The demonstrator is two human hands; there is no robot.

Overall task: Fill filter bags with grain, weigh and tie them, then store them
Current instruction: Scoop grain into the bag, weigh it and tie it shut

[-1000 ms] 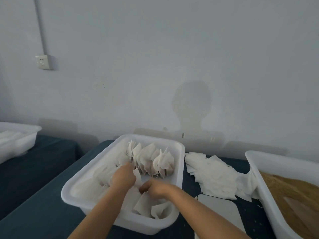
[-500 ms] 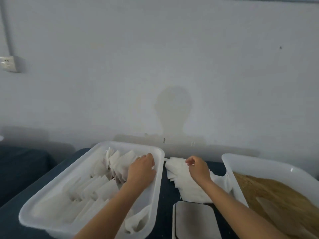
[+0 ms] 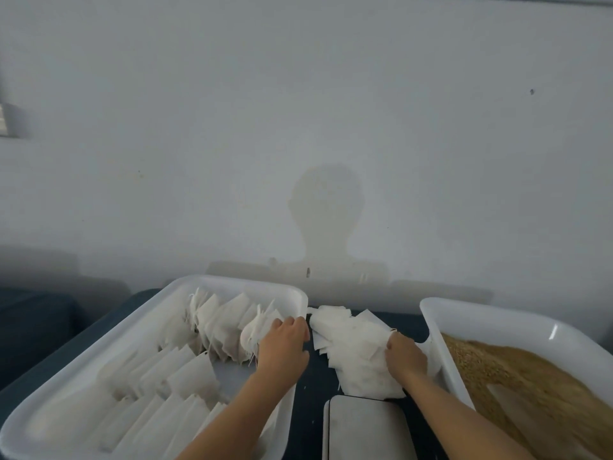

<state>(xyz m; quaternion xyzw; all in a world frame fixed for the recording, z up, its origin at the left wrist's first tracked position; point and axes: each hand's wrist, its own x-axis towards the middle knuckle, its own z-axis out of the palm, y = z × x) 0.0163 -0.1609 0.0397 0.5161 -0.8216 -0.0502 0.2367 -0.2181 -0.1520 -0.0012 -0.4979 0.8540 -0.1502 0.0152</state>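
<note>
The right hand (image 3: 403,358), fingers curled, gripped the pile of empty filter bags (image 3: 356,353) lying between the storage tray (image 3: 49,403) and the grain tray (image 3: 471,317). The pile ran from far left to near right. Several thin bags could lift together. The left hand (image 3: 283,346) rested on the storage tray's right rim, fingers bent; its hold was unclear.

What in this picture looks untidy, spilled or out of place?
Nothing is spilled or damaged. The only untidy thing is the pile of empty filter bags, fanned loosely on the dark table between the two white tubs. The right hand rests on it.
</note>
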